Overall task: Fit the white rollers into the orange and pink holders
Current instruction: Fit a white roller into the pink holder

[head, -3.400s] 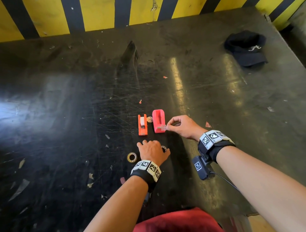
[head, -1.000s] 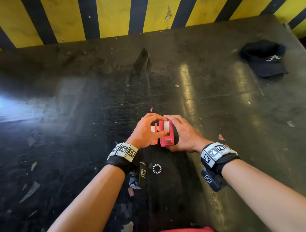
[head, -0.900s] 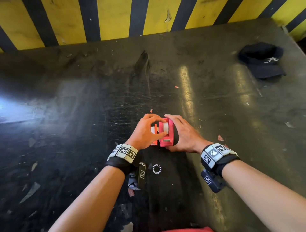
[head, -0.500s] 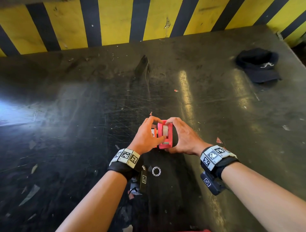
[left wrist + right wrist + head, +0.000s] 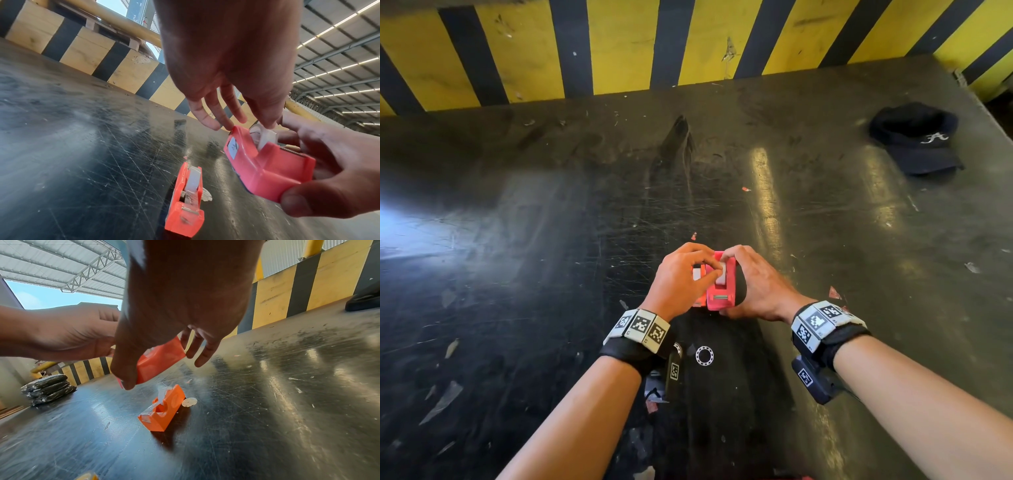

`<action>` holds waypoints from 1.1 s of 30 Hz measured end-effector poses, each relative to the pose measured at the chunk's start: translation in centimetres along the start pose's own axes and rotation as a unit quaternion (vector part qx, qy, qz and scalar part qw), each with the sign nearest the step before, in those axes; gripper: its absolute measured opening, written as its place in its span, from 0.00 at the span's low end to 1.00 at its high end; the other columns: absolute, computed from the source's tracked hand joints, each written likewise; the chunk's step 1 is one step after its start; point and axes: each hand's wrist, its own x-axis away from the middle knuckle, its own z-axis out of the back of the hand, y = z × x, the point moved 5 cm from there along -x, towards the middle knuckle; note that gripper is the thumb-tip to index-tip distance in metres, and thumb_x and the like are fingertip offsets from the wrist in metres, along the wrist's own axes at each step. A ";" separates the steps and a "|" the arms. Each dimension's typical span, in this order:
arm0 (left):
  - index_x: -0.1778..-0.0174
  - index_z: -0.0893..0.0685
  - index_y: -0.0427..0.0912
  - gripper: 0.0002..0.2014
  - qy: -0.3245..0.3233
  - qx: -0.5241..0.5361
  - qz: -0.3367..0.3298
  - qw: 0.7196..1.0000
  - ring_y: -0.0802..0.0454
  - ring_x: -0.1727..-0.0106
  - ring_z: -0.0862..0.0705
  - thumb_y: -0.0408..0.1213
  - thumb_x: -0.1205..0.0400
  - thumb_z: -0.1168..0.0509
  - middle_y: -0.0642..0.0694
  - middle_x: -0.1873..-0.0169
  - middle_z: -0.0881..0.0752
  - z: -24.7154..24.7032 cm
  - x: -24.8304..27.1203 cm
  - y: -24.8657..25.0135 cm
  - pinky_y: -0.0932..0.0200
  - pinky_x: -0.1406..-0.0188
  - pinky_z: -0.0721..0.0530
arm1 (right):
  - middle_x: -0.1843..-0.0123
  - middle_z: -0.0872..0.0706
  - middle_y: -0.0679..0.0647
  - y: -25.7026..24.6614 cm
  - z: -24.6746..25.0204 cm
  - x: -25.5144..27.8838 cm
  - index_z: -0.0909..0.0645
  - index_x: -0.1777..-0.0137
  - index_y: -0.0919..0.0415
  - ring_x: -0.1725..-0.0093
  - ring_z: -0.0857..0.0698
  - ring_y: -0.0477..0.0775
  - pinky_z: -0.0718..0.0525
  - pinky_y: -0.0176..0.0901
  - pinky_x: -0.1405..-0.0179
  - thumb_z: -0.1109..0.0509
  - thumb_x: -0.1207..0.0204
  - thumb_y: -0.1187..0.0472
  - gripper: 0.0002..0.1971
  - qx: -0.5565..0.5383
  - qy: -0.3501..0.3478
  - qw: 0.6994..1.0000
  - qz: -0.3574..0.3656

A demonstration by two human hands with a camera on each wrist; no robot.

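Roller going down into the lifted pink holder

Orange holder (image 5: 186, 206) lies on the table (image 5: 517, 240), roller already in; left hand (image 5: 681, 274) pinches the white roller (image 5: 265, 138) from above; right hand (image 5: 756, 287) grips the pink holder (image 5: 267, 167), long axis pointing away, slot up.

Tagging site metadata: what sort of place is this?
Likely an industrial shed or warehouse: a yellow-and-black hazard-striped barrier edges the scratched dark work surface, and the wrist views show a corrugated metal roof on trusses.
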 end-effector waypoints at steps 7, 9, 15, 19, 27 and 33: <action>0.53 0.05 0.51 0.03 -0.076 -0.030 0.020 0.996 0.56 0.35 0.13 0.41 0.20 0.23 0.55 0.30 0.13 -0.4 0.6 0.0 0.55 0.34 0.15 | 0.30 0.26 0.46 -0.1 0.0 0.1 0.36 0.32 0.37 0.34 0.22 0.50 0.23 0.45 0.41 0.09 0.45 0.46 0.46 -0.016 -0.031 0.999 -0.024; 0.52 0.05 0.50 0.03 -0.099 -0.027 0.024 0.994 0.57 0.30 0.16 0.39 0.20 0.22 0.54 0.27 0.14 -0.3 0.9 0.0 0.68 0.35 0.21 | 0.30 0.26 0.46 0.0 -0.2 0.2 0.35 0.32 0.38 0.34 0.23 0.49 0.26 0.43 0.42 0.09 0.44 0.46 0.46 -0.016 -0.042 0.999 -0.030; 0.53 0.05 0.49 0.03 -0.168 -0.010 0.015 0.986 0.56 0.21 0.20 0.39 0.22 0.21 0.50 0.22 0.17 -0.1 1.7 0.2 0.56 0.28 0.19 | 0.30 0.25 0.48 0.1 -0.6 0.1 0.34 0.32 0.39 0.34 0.22 0.51 0.25 0.44 0.41 0.08 0.44 0.45 0.45 -0.015 -0.057 0.998 -0.039; 0.55 0.04 0.50 0.04 -0.168 -0.016 0.015 0.985 0.53 0.27 0.16 0.41 0.24 0.19 0.49 0.24 0.16 0.1 1.9 0.1 0.50 0.29 0.15 | 0.33 0.24 0.48 -0.1 -0.6 0.0 0.34 0.33 0.38 0.36 0.21 0.52 0.23 0.45 0.42 0.09 0.45 0.42 0.45 -0.021 -0.055 0.997 -0.041; 0.52 0.04 0.60 0.08 -0.157 -0.067 -0.050 0.984 0.49 0.22 0.19 0.45 0.26 0.18 0.50 0.16 0.24 -0.8 2.3 -0.2 0.42 0.26 0.17 | 0.38 0.23 0.48 0.0 0.1 -0.2 0.33 0.33 0.39 0.40 0.20 0.50 0.24 0.43 0.44 0.09 0.45 0.43 0.45 -0.032 -0.021 0.999 -0.028; 0.56 0.08 0.52 0.09 -0.080 -0.012 -0.023 0.996 0.53 0.27 0.16 0.31 0.25 0.23 0.51 0.24 0.18 0.2 2.9 -0.8 0.47 0.30 0.13 | 0.31 0.26 0.49 1.1 0.1 -0.3 0.35 0.28 0.41 0.34 0.23 0.51 0.22 0.46 0.38 0.08 0.44 0.46 0.49 -0.015 -0.032 0.999 -0.040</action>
